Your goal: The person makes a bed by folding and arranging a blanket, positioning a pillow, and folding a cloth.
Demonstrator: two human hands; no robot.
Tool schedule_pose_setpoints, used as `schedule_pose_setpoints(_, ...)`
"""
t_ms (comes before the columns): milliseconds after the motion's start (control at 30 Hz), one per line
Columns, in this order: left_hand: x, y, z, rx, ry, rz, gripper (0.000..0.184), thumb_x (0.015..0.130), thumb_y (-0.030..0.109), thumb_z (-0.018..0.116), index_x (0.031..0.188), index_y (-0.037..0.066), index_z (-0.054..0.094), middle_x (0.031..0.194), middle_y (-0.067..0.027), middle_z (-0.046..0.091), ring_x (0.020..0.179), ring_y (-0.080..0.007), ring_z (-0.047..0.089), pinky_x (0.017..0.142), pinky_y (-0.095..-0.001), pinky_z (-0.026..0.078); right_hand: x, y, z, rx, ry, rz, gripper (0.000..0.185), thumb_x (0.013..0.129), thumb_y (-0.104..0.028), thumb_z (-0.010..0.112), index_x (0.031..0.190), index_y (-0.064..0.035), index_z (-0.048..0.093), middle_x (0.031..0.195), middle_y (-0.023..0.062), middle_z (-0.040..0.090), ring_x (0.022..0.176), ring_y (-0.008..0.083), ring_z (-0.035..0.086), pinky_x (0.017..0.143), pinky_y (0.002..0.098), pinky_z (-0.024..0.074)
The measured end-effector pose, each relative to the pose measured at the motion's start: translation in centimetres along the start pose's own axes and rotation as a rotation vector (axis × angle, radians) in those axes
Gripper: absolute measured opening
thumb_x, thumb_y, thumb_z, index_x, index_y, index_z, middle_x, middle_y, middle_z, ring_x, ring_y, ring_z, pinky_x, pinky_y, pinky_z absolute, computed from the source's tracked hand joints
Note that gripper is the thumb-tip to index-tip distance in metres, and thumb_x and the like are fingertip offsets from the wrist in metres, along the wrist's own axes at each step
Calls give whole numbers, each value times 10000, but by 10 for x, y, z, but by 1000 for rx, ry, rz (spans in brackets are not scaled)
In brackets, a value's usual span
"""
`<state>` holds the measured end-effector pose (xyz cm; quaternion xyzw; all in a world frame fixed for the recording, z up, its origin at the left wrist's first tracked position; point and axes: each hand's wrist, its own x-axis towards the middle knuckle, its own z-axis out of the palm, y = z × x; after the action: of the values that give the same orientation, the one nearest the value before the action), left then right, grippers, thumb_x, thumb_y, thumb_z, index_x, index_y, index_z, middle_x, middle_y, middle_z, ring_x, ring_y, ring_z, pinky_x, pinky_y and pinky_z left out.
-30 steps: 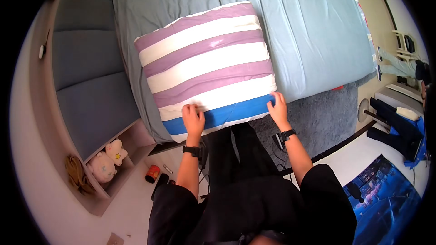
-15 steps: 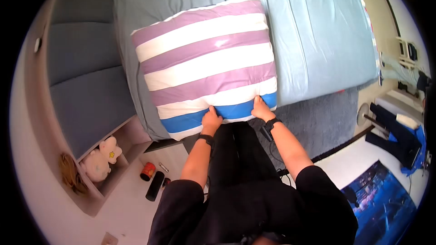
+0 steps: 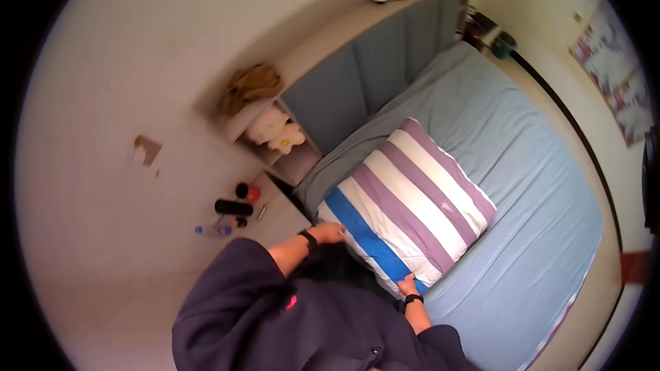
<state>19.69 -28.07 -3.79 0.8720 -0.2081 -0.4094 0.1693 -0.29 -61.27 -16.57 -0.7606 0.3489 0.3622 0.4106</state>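
Observation:
A folded quilt with purple, white and blue stripes lies on the bed near the headboard, turned at an angle. My left hand is at its near left edge, with the fingers closed on the white border beside the blue stripe. At the near right corner, my right hand grips the end of the blue stripe. The fingertips of both hands are partly hidden. A dark band circles each wrist.
The bed has a pale blue-grey sheet and a padded grey headboard. Plush toys sit in the headboard's shelf. On the bedside surface stand a black cylinder, a red can and a plastic bottle.
The view has swung round toward the headboard and wall. Both hands stay at the quilt's near edge; my left hand has shifted toward its left corner.

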Motion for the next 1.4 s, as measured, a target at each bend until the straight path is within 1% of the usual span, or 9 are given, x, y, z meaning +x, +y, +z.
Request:
schedule_pose_setpoints(133, -58, -44, -59, -15, 588, 93, 408, 679, 96, 520, 1081, 26, 520, 1040, -174, 550, 980, -336, 505, 852, -410, 406, 3, -48, -31, -155, -326, 165, 296, 706, -117, 476, 949, 52, 489, 665, 170, 585, 443, 246, 547, 440, 348, 447)
schedule_pose_setpoints(433, -136, -41, -312, 535, 1554, -318, 557, 737, 145, 542, 1263, 57, 381, 1227, -262, 390, 1078, -432, 431, 910, -450, 372, -3, -86, -24, -227, -152, 27, 252, 754, -164, 470, 899, 23, 557, 685, 128, 609, 514, 214, 582, 494, 334, 468)
schedule_pose_setpoints(533, -110, -63, -339, -41, 1361, -437, 586, 742, 197, 568, 1285, 103, 371, 1223, -277, 380, 950, -410, 524, 815, -450, 433, 0, -87, 2, 112, -208, 6, 245, 793, -180, 489, 975, -25, 538, 808, 93, 613, 613, 193, 606, 576, 300, 494)
schedule_pose_setpoints(633, -103, -71, -356, -100, 1304, -509, 550, 768, 302, 560, 1257, 99, 411, 1138, -250, 477, 831, -370, 569, 714, -400, 462, -32, -147, 2, 162, -378, 74, 228, 819, -249, 494, 951, -68, 539, 793, 46, 599, 623, 163, 592, 556, 278, 463)
schedule_pose_setpoints(800, -137, -31, -327, -102, 1098, -14, 436, 756, 299, 559, 1162, 145, 520, 838, -132, 605, 787, -291, 578, 675, -335, 456, -35, -223, -5, -11, -96, -445, 262, 837, -249, 501, 952, -16, 538, 750, 68, 597, 660, 151, 579, 591, 278, 464)
schedule_pose_setpoints(967, -201, 23, -279, -81, 1102, 63, 417, 713, 199, 550, 1127, 248, 555, 905, -65, 603, 738, -269, 583, 616, -323, 473, -176, -381, -28, 153, -21, -898, 400, 800, -267, 591, 1119, -44, 499, 1026, 158, 576, 927, 239, 569, 775, 306, 442)
schedule_pose_setpoints(1133, -233, 26, -265, -59, 1194, 120, 437, 683, 86, 542, 1098, 221, 570, 957, -45, 604, 772, -258, 593, 617, -313, 489, -246, -474, -3, -59, 31, -1301, 361, 756, -201, 627, 1066, -53, 519, 966, 167, 587, 850, 276, 590, 721, 297, 453)
schedule_pose_setpoints(1233, -258, 0, -266, -80, 1296, 60, 417, 686, 5, 512, 1070, 153, 580, 955, -80, 611, 792, -244, 606, 631, -299, 490, -254, -503, 9, -150, 31, -1214, 280, 734, -175, 611, 978, -51, 554, 853, 159, 595, 757, 281, 596, 658, 308, 457)
schedule_pose_setpoints(1400, -299, -39, -264, -577, 1466, 20, 344, 695, -14, 480, 1012, 62, 592, 970, -143, 604, 876, -288, 594, 764, -315, 464, -285, -568, 16, -37, 182, -1518, 200, 733, -118, 559, 924, -60, 571, 791, 149, 599, 649, 293, 581, 593, 315, 453)
